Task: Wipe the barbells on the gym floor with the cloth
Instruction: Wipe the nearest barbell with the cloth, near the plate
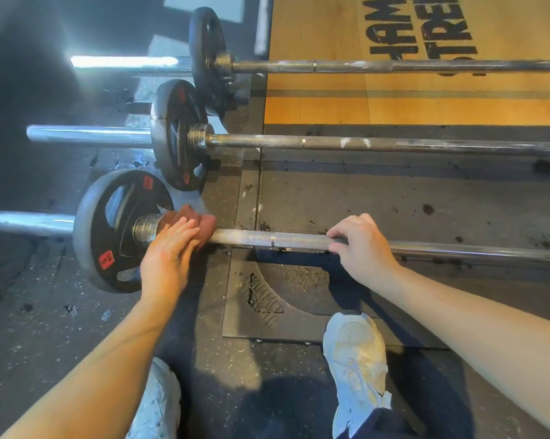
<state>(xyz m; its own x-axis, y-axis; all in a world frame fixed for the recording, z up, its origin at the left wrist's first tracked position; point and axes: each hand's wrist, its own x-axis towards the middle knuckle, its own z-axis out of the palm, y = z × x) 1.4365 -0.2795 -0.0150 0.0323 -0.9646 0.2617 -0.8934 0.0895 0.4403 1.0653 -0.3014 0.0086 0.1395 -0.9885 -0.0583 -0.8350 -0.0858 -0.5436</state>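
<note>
Nearest barbell (267, 239) lies 9-to-3 o'clock; left hand (169, 251) presses brown cloth (204, 221) flat-fingered by the 9 o'clock collar, right hand (359, 245) grips bare shaft toward 3 o'clock.

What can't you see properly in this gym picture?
- Nearest grey steel barbell: its right end is cut off by the head view's right edge.
- Bar section under the reddish-brown cloth: hidden by cloth and left hand.
- Black lettering on the wooden platform: cut by the top edge.
- Red label on the black weight plate: too small to read.
</note>
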